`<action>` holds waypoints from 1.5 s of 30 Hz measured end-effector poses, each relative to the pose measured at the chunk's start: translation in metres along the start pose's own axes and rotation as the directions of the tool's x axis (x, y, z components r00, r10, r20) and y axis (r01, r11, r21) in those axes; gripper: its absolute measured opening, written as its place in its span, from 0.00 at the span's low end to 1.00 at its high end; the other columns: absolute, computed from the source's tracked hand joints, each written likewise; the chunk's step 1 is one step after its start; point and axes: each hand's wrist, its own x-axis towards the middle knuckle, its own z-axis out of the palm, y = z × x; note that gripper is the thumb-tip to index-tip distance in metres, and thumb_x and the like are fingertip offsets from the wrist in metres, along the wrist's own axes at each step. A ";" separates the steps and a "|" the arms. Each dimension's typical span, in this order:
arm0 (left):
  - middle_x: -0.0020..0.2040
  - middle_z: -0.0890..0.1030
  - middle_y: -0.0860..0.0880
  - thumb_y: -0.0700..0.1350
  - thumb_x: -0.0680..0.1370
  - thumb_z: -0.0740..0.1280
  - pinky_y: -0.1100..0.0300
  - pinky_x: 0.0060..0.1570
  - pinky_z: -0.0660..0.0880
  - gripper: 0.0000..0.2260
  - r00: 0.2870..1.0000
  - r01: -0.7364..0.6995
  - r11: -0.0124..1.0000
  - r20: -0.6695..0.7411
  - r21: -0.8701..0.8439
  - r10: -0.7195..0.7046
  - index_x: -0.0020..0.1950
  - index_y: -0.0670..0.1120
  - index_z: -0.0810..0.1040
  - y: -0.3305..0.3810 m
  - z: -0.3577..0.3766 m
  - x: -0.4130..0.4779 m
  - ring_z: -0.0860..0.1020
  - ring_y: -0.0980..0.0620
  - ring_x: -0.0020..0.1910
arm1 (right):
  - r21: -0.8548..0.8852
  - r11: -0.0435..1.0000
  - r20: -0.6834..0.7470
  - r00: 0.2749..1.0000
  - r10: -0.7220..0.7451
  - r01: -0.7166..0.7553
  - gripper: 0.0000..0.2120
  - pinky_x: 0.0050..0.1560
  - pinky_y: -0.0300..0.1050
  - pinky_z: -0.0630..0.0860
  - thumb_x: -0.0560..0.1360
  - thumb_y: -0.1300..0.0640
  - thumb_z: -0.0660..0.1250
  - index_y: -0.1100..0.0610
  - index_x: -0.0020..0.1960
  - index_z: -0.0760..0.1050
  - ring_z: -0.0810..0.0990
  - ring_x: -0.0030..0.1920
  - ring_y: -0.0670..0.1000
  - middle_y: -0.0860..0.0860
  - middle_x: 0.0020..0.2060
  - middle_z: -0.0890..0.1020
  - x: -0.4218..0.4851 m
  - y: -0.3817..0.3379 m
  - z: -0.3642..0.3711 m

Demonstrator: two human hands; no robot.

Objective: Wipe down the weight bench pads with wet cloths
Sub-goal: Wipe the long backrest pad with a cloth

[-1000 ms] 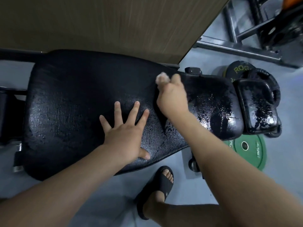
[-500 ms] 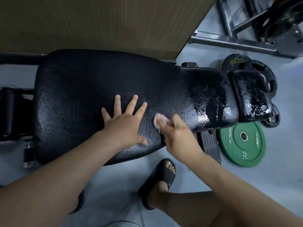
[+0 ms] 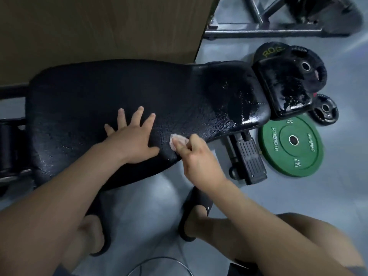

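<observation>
A long black bench pad (image 3: pixel 99 92) lies across the view, its surface shiny with wet streaks toward the right. A smaller black seat pad (image 3: pixel 282 88) sits just beyond its right end, also wet. My left hand (image 3: pixel 131 140) rests flat on the long pad with fingers spread. My right hand (image 3: pixel 197 156) grips a small pale wet cloth (image 3: pixel 178 141) and presses it on the pad's near edge, just right of my left thumb.
A wooden panel (image 3: pixel 99 26) stands behind the bench. A green weight plate (image 3: pixel 292 144) and black plates (image 3: pixel 306 60) lie on the grey floor at right, near a black foot pedal (image 3: pixel 251 158). A steel rack frame (image 3: pixel 278 32) is at the back right. My sandalled feet stand below the bench.
My right hand drew the cloth from the pad's far edge across to its near edge. My left hand stayed flat on the pad.
</observation>
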 end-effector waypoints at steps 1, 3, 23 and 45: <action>0.82 0.33 0.55 0.63 0.79 0.64 0.27 0.75 0.46 0.41 0.999 0.009 1.000 -0.036 -0.019 -0.010 0.83 0.59 0.40 0.002 0.002 -0.001 0.33 0.37 0.80 | -0.013 0.999 -0.039 0.998 0.043 -0.044 0.27 0.38 0.55 0.80 0.76 0.66 0.65 0.53 0.73 0.71 0.73 0.48 0.59 0.53 0.49 0.67 0.006 0.014 -0.006; 0.83 0.41 0.53 0.60 0.80 0.61 0.29 0.75 0.47 0.35 0.991 0.008 0.998 -0.134 -0.057 -0.016 0.83 0.56 0.49 0.012 0.005 -0.003 0.38 0.41 0.81 | -0.031 0.978 -0.159 0.967 0.200 -0.207 0.22 0.37 0.49 0.75 0.76 0.67 0.64 0.54 0.68 0.73 0.72 0.45 0.58 0.51 0.46 0.64 0.019 0.037 -0.018; 0.79 0.65 0.44 0.57 0.83 0.56 0.27 0.73 0.52 0.24 0.773 0.011 0.999 -0.634 0.032 0.012 0.77 0.48 0.66 0.064 0.058 0.033 0.57 0.40 0.80 | 0.029 0.990 -0.122 0.983 0.137 -0.135 0.26 0.39 0.46 0.69 0.75 0.68 0.65 0.54 0.71 0.74 0.71 0.45 0.56 0.54 0.51 0.68 -0.005 0.056 -0.024; 0.77 0.67 0.44 0.56 0.81 0.55 0.29 0.74 0.53 0.25 0.726 0.028 0.999 -0.687 0.042 0.009 0.75 0.47 0.68 0.062 0.062 0.036 0.59 0.40 0.79 | 0.040 0.961 -0.257 0.927 0.273 -0.272 0.18 0.41 0.49 0.74 0.76 0.67 0.60 0.59 0.63 0.78 0.71 0.41 0.56 0.54 0.44 0.69 0.004 0.087 -0.025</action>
